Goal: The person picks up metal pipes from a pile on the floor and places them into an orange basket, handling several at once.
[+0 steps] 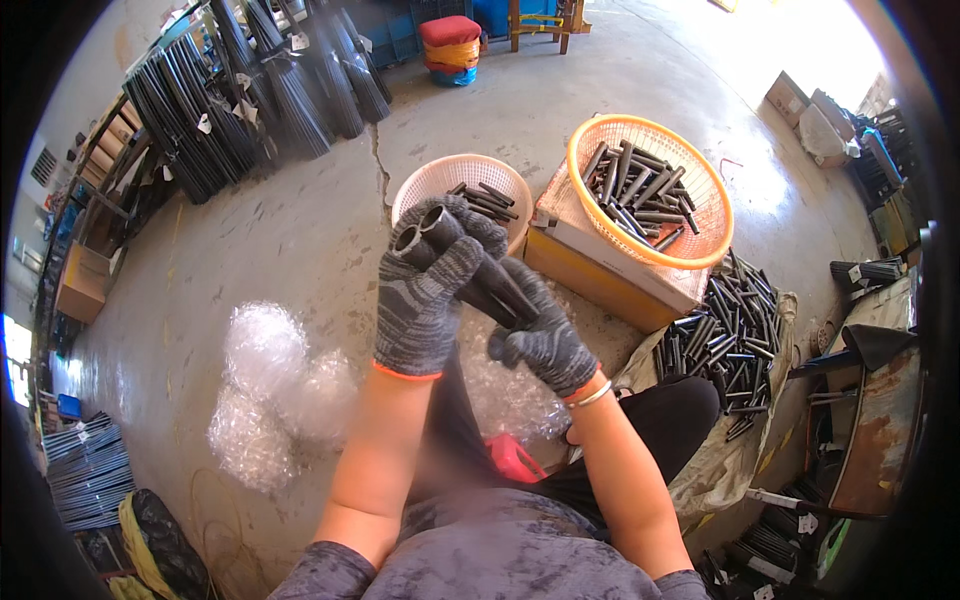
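Observation:
Two dark metal tubes (495,287) lie side by side in both my hands, tilted, with their open round ends up at the left. My left hand (425,310), in a grey knitted glove with an orange cuff, is closed around the upper ends. On the lower ends my right hand (550,340) is closed, in a matching glove. Just beyond my hands stands a pale pink basket (425,172) with several short dark tubes in it. An orange basket (722,225) of similar tubes sits on a cardboard box (590,272) to the right.
A large heap of tubes (725,335) lies on a woven sack (735,480) at my right. Clear plastic wrap (265,390) is bunched on the floor at left. A pinkish-red object (516,457) is between my legs. Bundled rods (195,115) stand at far left.

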### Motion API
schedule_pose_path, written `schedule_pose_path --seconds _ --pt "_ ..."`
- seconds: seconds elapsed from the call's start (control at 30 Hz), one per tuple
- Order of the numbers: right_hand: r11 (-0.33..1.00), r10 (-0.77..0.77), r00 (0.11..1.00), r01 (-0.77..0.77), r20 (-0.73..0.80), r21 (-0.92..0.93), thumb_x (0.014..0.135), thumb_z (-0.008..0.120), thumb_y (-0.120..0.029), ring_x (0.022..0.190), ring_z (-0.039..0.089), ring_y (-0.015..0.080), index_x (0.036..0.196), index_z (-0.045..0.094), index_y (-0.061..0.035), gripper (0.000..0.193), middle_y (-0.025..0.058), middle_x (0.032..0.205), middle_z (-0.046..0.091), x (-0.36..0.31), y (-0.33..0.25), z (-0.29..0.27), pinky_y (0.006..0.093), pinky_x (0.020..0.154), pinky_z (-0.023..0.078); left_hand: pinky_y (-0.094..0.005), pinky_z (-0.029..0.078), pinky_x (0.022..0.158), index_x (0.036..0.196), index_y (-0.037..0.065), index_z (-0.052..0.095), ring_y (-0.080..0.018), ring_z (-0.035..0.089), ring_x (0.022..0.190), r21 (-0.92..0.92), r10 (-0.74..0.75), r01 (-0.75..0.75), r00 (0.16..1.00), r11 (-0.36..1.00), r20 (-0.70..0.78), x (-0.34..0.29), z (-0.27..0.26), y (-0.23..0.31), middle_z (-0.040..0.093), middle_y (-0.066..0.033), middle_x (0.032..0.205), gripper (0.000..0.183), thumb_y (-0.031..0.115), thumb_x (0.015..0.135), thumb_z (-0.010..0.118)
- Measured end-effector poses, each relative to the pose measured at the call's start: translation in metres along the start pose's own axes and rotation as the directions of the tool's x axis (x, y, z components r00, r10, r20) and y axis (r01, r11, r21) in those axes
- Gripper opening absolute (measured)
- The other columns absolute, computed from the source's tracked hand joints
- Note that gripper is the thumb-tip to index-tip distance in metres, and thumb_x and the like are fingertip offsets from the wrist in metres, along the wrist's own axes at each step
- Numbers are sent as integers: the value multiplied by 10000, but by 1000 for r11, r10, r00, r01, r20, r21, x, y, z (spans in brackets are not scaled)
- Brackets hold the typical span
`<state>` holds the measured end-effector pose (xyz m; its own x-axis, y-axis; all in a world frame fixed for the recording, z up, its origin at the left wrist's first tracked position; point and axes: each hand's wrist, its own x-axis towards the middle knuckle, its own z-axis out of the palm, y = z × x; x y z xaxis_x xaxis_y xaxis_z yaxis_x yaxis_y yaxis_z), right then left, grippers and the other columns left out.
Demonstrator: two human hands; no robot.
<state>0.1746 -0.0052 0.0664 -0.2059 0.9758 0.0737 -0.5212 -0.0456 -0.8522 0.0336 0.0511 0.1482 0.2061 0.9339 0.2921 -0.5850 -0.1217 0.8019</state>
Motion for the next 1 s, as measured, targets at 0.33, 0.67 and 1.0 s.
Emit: schedule_pose_path --seconds 0.33,0.67,1.0 --pt "311 147 785 -615 -602 -725 822 618 -333 712 613 239 1114 583 -86 384 129 921 610 -104 188 -209 346 599 469 -360 529 762 1068 5 522 -235 614 818 -67 121 -132 981 989 -149 13 -21 28 610 -122 870 268 42 825 627" --pt "988 11 987 -36 -157 -152 770 712 -99 697 616 174 1402 247 -137 786 147 1351 393 -14 20 -35 264 513 469 -369 510 809 1104 38 538 -223 605 872 -49 27 -27 1000 998 -5 4 -8 12 607 -92 944 291 97 837 637" --pt "755 64 940 -266 -336 -599 808 656 -285 735 598 221 982 598 -59 291 120 763 614 -51 124 -114 323 577 476 -359 504 814 1081 52 546 -220 595 898 -47 65 -66 997 997 -36 5 -18 22 611 -85 949 267 150 848 633"
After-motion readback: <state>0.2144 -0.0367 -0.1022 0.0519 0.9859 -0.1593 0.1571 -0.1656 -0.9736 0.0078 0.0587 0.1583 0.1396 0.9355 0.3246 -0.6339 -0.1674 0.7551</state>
